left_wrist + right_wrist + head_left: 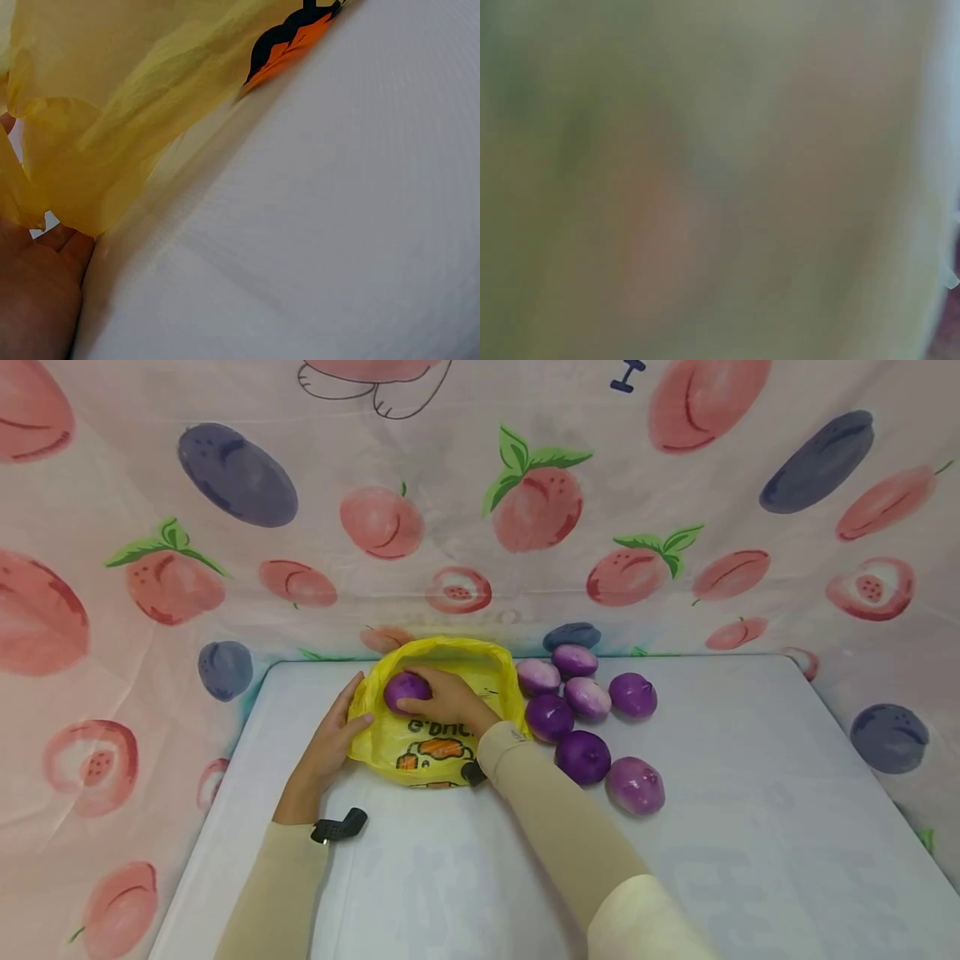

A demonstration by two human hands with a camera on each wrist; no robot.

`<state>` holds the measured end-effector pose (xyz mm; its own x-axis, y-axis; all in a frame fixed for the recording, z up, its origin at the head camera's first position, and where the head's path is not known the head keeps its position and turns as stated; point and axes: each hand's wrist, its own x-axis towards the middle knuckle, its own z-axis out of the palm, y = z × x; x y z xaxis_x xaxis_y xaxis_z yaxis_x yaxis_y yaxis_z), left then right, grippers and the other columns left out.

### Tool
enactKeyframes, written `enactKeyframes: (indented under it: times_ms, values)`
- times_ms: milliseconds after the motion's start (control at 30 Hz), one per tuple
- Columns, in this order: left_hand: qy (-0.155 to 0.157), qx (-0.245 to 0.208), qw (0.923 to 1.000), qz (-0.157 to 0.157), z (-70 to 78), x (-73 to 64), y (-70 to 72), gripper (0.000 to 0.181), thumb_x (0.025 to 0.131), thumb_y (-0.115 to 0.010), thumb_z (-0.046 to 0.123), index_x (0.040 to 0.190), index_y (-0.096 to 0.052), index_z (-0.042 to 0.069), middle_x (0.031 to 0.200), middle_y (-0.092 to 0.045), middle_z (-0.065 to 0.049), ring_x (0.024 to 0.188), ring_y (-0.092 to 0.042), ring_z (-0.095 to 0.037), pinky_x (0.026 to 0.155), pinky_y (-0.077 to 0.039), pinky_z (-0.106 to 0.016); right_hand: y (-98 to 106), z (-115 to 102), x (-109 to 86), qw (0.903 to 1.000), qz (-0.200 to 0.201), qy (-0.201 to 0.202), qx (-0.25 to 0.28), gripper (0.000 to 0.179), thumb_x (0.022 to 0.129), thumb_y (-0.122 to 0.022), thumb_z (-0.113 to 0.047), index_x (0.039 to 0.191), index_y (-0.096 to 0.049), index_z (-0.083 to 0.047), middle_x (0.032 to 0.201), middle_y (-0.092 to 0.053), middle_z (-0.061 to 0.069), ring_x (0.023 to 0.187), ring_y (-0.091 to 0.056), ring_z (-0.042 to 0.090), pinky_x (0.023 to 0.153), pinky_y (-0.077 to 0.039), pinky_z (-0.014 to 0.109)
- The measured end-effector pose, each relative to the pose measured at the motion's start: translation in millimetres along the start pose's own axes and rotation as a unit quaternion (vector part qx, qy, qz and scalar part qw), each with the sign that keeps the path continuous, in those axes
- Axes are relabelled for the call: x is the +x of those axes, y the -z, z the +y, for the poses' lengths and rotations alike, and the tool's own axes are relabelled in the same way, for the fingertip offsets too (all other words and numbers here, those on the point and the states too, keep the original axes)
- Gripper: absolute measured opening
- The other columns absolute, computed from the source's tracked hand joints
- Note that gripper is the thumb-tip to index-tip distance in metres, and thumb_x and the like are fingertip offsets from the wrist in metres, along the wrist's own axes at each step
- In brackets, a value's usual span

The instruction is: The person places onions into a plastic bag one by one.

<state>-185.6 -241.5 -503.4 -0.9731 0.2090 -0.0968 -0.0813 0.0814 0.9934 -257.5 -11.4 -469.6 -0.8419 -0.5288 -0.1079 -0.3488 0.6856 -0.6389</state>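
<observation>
A yellow plastic bag lies with its mouth spread wide at the back left of the table; it bears dark lettering and an orange print. My right hand reaches over its right side and grips a purple onion inside the mouth. At the left rim, my left hand holds the bag's edge, thumb over the rim and fingers along the outside. The left wrist view shows the bag's yellow film against part of that hand. In the right wrist view, everything is blurred.
Several more onions sit in a cluster right of the bag, among them a dark purple onion and a paler onion nearest the front. The white table meets a fruit-print cloth behind and at both sides.
</observation>
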Motion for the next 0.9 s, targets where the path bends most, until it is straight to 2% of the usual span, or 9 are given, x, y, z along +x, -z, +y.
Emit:
enactKeyframes:
  times_ms: [200,367,533,633,667,800,900]
  values:
    - [-0.002,-0.001,1.0,0.0,-1.5,0.3,1.8,0.072,0.106,-0.051,0.015,0.165,-0.013,0.034,0.173,-0.01,0.007,0.158,-0.016,-0.02,0.117,-0.032,-0.016,-2.4,-1.3,2.9,0.9995,-0.006,-0.031,-0.001,0.078,0.095,-0.063,-0.058,0.161,-0.033,-0.027,0.155,-0.051,0.002,0.14,-0.051,0.024,0.116,-0.044,0.041]
    - [-0.003,0.0,1.0,0.0,-1.6,0.4,2.1,0.073,0.106,-0.051,0.014,0.166,-0.012,0.029,0.173,-0.01,0.006,0.158,-0.016,-0.02,0.116,-0.033,-0.015,-2.1,-1.7,2.3,0.9994,-0.01,-0.032,0.0,0.079,0.095,-0.063,-0.058,0.161,-0.032,-0.027,0.155,-0.05,0.003,0.14,-0.051,0.025,0.116,-0.043,0.042]
    - [-0.002,0.002,1.0,0.003,-0.8,1.0,1.6,0.073,0.106,-0.052,0.014,0.166,-0.012,0.027,0.173,-0.011,0.006,0.158,-0.016,-0.02,0.123,-0.028,-0.025,-1.0,-0.3,3.2,0.9995,-0.008,-0.03,-0.002,0.08,0.095,-0.062,-0.06,0.161,-0.033,-0.026,0.154,-0.051,0.003,0.14,-0.051,0.024,0.117,-0.043,0.041]
    - [-0.003,0.001,1.0,0.004,0.1,1.7,0.8,0.073,0.105,-0.052,0.013,0.166,-0.013,0.026,0.173,-0.011,0.006,0.158,-0.015,-0.02,0.126,-0.025,-0.031,1.0,0.9,1.5,0.9998,-0.003,-0.017,0.01,0.079,0.095,-0.062,-0.06,0.16,-0.034,-0.026,0.154,-0.052,0.003,0.139,-0.052,0.025,0.116,-0.043,0.042]
    - [-0.004,0.001,1.0,0.004,0.6,1.7,0.4,0.073,0.105,-0.052,0.013,0.166,-0.013,0.026,0.173,-0.011,0.005,0.158,-0.015,-0.02,0.125,-0.026,-0.03,1.7,1.6,1.5,0.9998,0.0,0.002,0.022,0.076,0.095,-0.063,-0.057,0.159,-0.036,-0.026,0.157,-0.048,0.002,0.141,-0.049,0.024,0.118,-0.041,0.042]
    - [-0.006,-0.002,1.0,0.001,2.0,1.6,-0.4,0.073,0.105,-0.051,0.013,0.166,-0.012,0.026,0.173,-0.011,0.005,0.158,-0.016,-0.021,0.123,-0.029,-0.025,6.2,3.0,-1.0,0.9958,0.005,0.055,0.073,0.068,0.097,-0.066,-0.047,0.157,-0.04,-0.027,0.156,-0.049,0.001,0.14,-0.05,0.022,0.118,-0.041,0.041]
    - [-0.002,-0.004,1.0,0.003,2.2,1.1,-0.1,0.073,0.105,-0.051,0.013,0.166,-0.012,0.026,0.173,-0.011,0.005,0.158,-0.015,-0.02,0.125,-0.027,-0.029,9.2,2.4,-3.2,0.9924,-0.005,0.077,0.097,0.065,0.098,-0.067,-0.043,0.155,-0.041,-0.027,0.152,-0.052,0.0,0.137,-0.052,0.02,0.117,-0.042,0.039]
